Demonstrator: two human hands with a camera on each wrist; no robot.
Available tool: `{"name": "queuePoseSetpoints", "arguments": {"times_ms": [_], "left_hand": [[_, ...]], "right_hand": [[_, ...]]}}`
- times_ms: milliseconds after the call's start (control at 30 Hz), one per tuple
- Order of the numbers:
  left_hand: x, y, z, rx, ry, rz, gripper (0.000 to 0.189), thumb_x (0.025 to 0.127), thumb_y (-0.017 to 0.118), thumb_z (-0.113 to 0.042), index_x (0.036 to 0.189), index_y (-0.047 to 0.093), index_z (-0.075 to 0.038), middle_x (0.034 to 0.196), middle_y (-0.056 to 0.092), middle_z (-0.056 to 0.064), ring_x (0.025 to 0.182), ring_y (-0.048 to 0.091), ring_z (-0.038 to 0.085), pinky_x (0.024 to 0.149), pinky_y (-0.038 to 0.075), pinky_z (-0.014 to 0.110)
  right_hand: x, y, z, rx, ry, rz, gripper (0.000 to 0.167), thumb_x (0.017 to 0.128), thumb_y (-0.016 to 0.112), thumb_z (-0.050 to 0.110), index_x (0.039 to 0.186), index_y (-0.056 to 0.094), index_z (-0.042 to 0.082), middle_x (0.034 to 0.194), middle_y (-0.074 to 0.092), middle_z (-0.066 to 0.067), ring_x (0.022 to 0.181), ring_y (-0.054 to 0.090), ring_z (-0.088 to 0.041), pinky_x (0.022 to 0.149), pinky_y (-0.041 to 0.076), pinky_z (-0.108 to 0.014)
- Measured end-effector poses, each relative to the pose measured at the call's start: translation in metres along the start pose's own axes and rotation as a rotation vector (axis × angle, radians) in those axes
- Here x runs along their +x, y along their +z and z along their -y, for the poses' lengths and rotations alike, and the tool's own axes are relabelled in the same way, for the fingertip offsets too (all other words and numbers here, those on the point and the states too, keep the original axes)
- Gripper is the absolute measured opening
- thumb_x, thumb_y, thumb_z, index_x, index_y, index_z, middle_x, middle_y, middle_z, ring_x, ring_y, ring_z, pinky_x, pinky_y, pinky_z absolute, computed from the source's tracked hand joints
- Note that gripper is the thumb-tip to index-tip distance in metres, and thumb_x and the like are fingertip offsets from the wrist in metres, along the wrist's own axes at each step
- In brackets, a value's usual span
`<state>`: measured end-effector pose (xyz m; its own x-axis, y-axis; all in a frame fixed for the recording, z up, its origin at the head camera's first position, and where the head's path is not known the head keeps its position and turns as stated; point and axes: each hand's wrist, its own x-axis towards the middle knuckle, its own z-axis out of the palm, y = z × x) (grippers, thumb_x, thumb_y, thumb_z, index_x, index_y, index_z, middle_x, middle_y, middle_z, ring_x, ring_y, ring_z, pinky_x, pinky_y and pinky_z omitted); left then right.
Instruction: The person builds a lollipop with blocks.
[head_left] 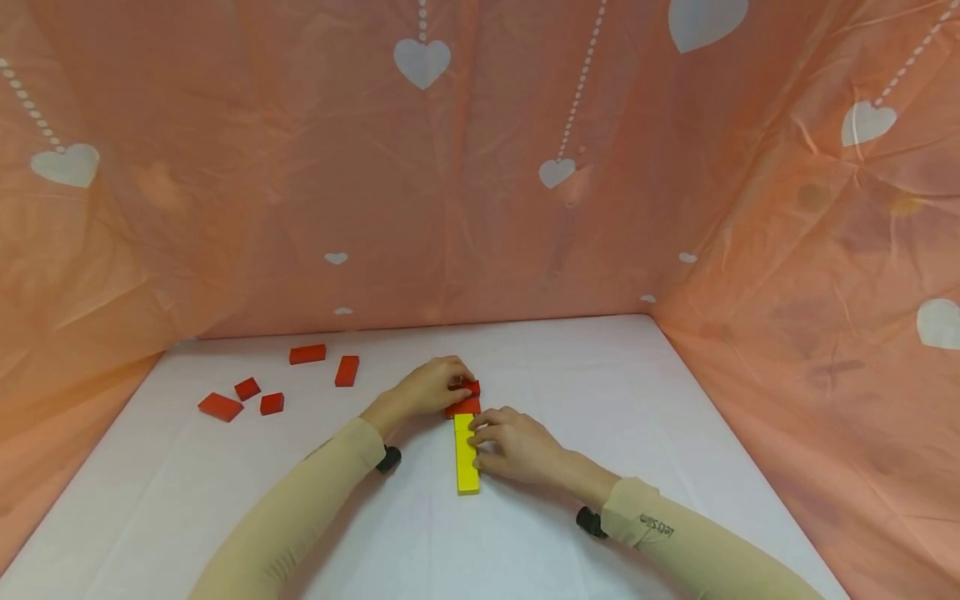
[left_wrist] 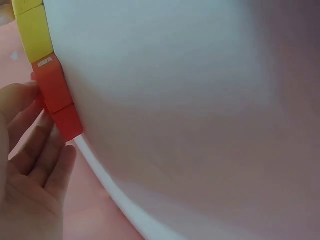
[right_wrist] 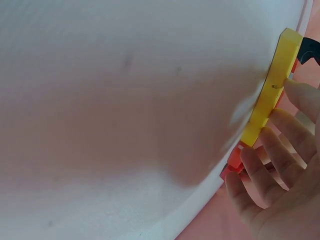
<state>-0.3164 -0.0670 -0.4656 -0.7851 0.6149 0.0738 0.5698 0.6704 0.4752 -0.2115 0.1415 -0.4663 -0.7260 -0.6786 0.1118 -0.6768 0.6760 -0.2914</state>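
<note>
A row of yellow blocks (head_left: 467, 467) lies lengthwise on the white table, with red blocks (head_left: 463, 406) joined to its far end. My left hand (head_left: 431, 387) is at that far end, its thumb and fingers pinching a small red block (head_left: 474, 388). In the left wrist view, two red blocks (left_wrist: 53, 90) follow the yellow ones in line, with the left fingers beside them. My right hand (head_left: 520, 446) lies along the right side of the yellow row. Its fingertips, spread and fairly straight, touch the yellow blocks (right_wrist: 272, 90) in the right wrist view.
Several loose red blocks lie at the back left: a long one (head_left: 307, 354), another long one (head_left: 347, 371), a flat one (head_left: 221, 407) and small ones such as this cube (head_left: 272, 403). An orange curtain (head_left: 480, 208) with white hearts surrounds the table (head_left: 600, 375).
</note>
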Motion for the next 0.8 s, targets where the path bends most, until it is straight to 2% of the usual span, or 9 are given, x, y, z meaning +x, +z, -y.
{"name": "queuePoseSetpoints", "arguments": {"times_ms": [200, 367, 567, 800], "left_hand": [[0.000, -0.001, 0.001, -0.001, -0.006, -0.013, 0.020, 0.100, 0.071, -0.019, 0.116, 0.077, -0.009, 0.111, 0.070, 0.003, 0.096, 0.064, 0.018, 0.093, 0.058, 0.037], [0.005, -0.003, 0.002, 0.005, -0.014, -0.025, 0.022, 0.103, 0.067, -0.019, 0.119, 0.076, -0.009, 0.115, 0.071, 0.003, 0.101, 0.066, 0.019, 0.094, 0.058, 0.039], [0.011, -0.001, 0.004, -0.002, -0.042, 0.011, 0.023, 0.102, 0.068, -0.018, 0.123, 0.076, -0.011, 0.114, 0.071, 0.003, 0.095, 0.063, 0.017, 0.091, 0.058, 0.035], [0.011, 0.000, 0.004, -0.016, -0.052, 0.054, 0.021, 0.102, 0.069, -0.016, 0.120, 0.077, -0.013, 0.111, 0.071, 0.002, 0.091, 0.061, 0.016, 0.092, 0.057, 0.034]], "right_hand": [[0.000, 0.000, 0.001, 0.001, 0.005, 0.001, 0.029, 0.094, 0.078, 0.026, 0.119, 0.079, 0.013, 0.130, 0.068, -0.003, 0.118, 0.063, -0.024, 0.101, 0.054, -0.042], [0.000, 0.000, 0.001, 0.002, 0.011, 0.001, 0.029, 0.093, 0.078, 0.026, 0.119, 0.079, 0.013, 0.130, 0.068, -0.002, 0.117, 0.063, -0.024, 0.100, 0.055, -0.042], [0.000, 0.000, 0.001, 0.011, 0.008, 0.001, 0.029, 0.094, 0.078, 0.025, 0.120, 0.079, 0.012, 0.130, 0.068, -0.003, 0.118, 0.063, -0.025, 0.101, 0.054, -0.043], [0.000, -0.001, 0.002, 0.008, 0.015, 0.006, 0.029, 0.094, 0.078, 0.025, 0.120, 0.079, 0.011, 0.131, 0.068, -0.004, 0.119, 0.062, -0.025, 0.102, 0.054, -0.044]]}}
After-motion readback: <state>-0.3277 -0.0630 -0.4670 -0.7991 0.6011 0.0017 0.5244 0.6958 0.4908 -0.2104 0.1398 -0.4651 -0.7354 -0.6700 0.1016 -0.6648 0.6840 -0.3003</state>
